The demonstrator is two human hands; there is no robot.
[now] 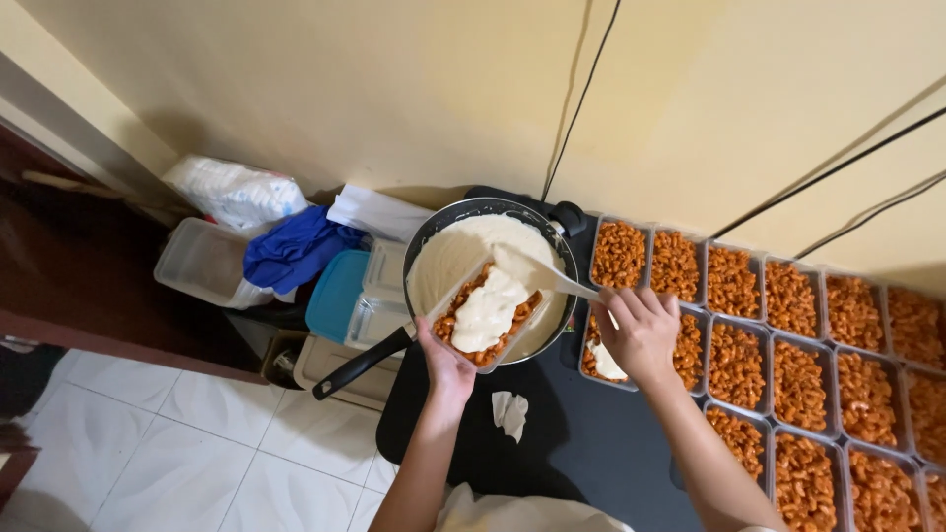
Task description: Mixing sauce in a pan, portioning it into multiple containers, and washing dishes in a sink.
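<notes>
White tissue scrap [509, 413] lies nearest us on the black table [581, 443], at 6 o'clock from the pan. Our left hand [445, 366] grips a clear rectangular container [485, 315] of orange pasta from below, held tilted over the pan's near rim. Our right hand [641, 333], closed round a pale spatula [537, 272], spreads white sauce [490, 307] on that pasta. Behind sits the black-handled pan [463, 246], mostly full of sauce. At 3 o'clock, rows of filled pasta trays [788, 345]; one beneath our right hand already has sauce. At 9 o'clock, a teal lid [335, 296] and blue cloth [296, 246]. Risk, we judge: the tilted container could shed pasta into the pan, or sauce drip off the spatula onto the table.
</notes>
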